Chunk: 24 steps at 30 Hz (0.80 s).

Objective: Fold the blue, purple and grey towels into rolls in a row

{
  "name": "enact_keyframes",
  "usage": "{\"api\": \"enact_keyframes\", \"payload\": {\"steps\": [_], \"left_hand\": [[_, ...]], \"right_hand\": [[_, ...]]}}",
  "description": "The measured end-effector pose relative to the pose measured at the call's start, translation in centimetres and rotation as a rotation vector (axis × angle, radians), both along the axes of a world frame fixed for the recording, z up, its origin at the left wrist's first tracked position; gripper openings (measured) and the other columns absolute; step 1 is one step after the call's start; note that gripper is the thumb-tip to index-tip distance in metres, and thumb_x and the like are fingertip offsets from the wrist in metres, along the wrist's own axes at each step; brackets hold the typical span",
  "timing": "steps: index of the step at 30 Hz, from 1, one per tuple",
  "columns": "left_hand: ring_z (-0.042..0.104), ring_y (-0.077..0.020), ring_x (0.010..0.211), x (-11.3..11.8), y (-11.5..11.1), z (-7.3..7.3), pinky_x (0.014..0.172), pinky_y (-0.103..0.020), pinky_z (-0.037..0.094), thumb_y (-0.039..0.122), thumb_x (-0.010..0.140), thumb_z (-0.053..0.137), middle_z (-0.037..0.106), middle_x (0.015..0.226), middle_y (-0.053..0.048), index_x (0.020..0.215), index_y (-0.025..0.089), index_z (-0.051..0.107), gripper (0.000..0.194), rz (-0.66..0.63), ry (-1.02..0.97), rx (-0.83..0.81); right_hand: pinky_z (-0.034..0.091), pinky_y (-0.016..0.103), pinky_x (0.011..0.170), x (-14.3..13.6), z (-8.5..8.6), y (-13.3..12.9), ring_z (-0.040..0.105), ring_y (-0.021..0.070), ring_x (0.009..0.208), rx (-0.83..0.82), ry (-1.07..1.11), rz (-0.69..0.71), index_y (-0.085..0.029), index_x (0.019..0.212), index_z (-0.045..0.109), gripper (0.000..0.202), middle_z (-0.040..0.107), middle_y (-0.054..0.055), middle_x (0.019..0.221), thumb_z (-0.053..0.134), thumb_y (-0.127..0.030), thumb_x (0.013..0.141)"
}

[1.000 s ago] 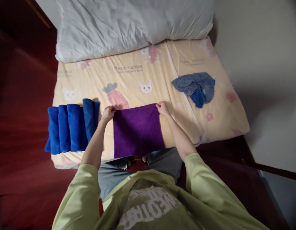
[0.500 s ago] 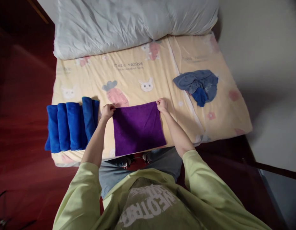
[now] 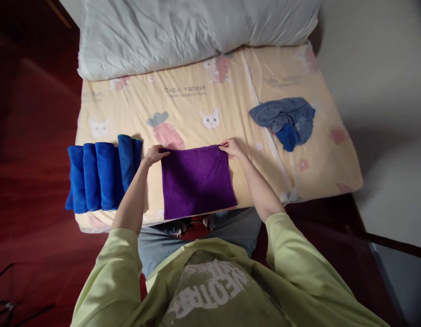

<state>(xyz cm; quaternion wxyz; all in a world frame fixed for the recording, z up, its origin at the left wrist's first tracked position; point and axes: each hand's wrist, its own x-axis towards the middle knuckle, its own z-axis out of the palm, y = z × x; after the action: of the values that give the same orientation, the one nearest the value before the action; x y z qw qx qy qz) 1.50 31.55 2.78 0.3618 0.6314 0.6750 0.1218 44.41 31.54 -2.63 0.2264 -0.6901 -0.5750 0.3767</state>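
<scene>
A purple cloth (image 3: 198, 184) lies spread on the bed near its front edge. My left hand (image 3: 157, 154) pinches the cloth's far left corner. At the far right corner, the fingers of my right hand (image 3: 230, 147) are closed on the fabric, and small creases run down from there. Several rolled blue towels (image 3: 106, 175) rest side by side to the left of my left forearm. Off to the right is a crumpled grey-blue cloth (image 3: 300, 116) with a brighter blue piece (image 3: 288, 137) against it.
The bed (image 3: 183, 104) has a yellow sheet with rabbit and carrot prints. A thick grey-white quilt (image 3: 196, 32) covers its far side. A pale wall (image 3: 383, 91) stands on the right, and reddish floor (image 3: 29, 181) shows on the left.
The view has shifted slightly. The cloth's far edge now sags a little between my hands, and its far right corner has creased inward. Both hands still grip the corners, with changed finger poses.
</scene>
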Motion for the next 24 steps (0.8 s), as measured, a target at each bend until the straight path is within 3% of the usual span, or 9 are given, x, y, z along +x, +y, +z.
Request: {"api": "enact_keyframes", "payload": {"steps": [4,8,14,19,24], "left_hand": [[0.062,-0.0175,0.069,-0.4,-0.4,-0.7,0.064,-0.028,0.05,0.041,0.07,0.079,0.069,0.072,-0.003,0.098,0.017,0.075,0.038,0.073,-0.106,-0.029],[0.064,-0.0179,0.072,-0.8,-0.9,-1.6,0.064,-0.026,0.05,0.044,0.071,0.076,0.072,0.077,-0.005,0.101,0.017,0.076,0.04,0.089,-0.161,-0.009],[0.066,-0.0202,0.078,-1.0,-0.7,-2.2,0.068,-0.027,0.052,0.039,0.072,0.073,0.075,0.082,-0.007,0.1,0.016,0.079,0.036,0.122,-0.09,0.077],[0.069,-0.0224,0.086,-0.4,1.0,-1.7,0.076,-0.03,0.054,0.033,0.076,0.069,0.077,0.093,-0.008,0.099,0.016,0.079,0.03,0.189,-0.07,0.179],[0.07,-0.0238,0.088,0.1,2.6,-1.8,0.078,-0.031,0.054,0.033,0.08,0.068,0.077,0.094,-0.008,0.101,0.017,0.078,0.029,0.261,-0.037,0.162]], "right_hand": [[0.062,0.038,0.082,0.3,0.1,0.3,0.072,0.0203,0.079,-0.018,0.134,0.048,-0.019,0.092,0.071,0.035,0.075,0.005,0.083,0.086,-0.043,0.072],[0.062,0.037,0.079,0.7,0.0,0.4,0.072,0.0192,0.079,-0.064,0.255,0.099,-0.018,0.105,0.068,0.043,0.076,0.007,0.093,0.085,-0.038,0.071],[0.06,0.038,0.084,1.1,0.4,0.5,0.07,0.0198,0.079,0.053,0.138,0.009,-0.017,0.095,0.07,0.027,0.072,0.004,0.081,0.079,-0.034,0.076],[0.059,0.038,0.09,0.2,0.2,2.0,0.069,0.0221,0.084,0.101,0.076,-0.063,-0.016,0.088,0.073,0.016,0.076,0.01,0.09,0.071,-0.031,0.083],[0.055,0.04,0.1,-1.0,-0.8,4.0,0.069,0.0235,0.093,0.15,-0.061,-0.141,-0.015,0.093,0.074,0.017,0.076,0.01,0.095,0.062,-0.028,0.09]]}}
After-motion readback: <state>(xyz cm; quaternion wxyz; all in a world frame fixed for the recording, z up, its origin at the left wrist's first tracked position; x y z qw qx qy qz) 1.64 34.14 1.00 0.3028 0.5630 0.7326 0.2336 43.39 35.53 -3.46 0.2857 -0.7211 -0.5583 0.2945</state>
